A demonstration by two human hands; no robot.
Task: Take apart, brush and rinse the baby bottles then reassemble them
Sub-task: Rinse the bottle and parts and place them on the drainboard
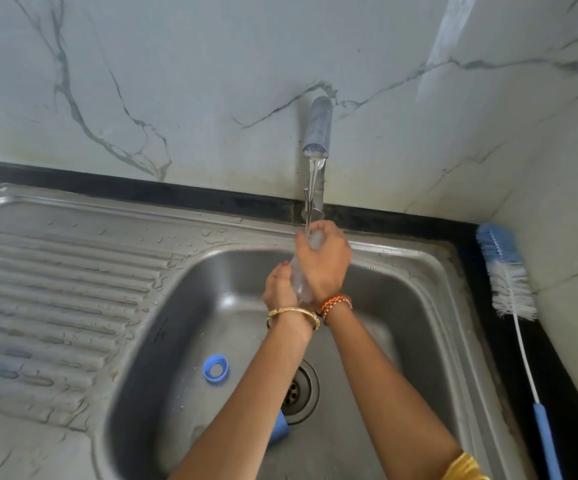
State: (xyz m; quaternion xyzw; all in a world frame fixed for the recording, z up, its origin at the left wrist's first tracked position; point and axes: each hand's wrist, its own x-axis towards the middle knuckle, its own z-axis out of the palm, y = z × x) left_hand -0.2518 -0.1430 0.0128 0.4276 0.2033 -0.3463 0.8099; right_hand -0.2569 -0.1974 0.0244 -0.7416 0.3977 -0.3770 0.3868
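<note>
Both hands, left (280, 287) and right (324, 261), curl around a clear bottle (298, 282) (seemingly) beneath tap water (312, 188).

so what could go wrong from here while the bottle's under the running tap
1. The clear bottle is wet and held between the left hand and right hand; it could slip from that grip into the sink.
2. The blue ring lies loose in the basin near the open drain; running water might nudge it onto the drain.
3. The bottle brush leans on the narrow counter edge and might slide off.
</note>
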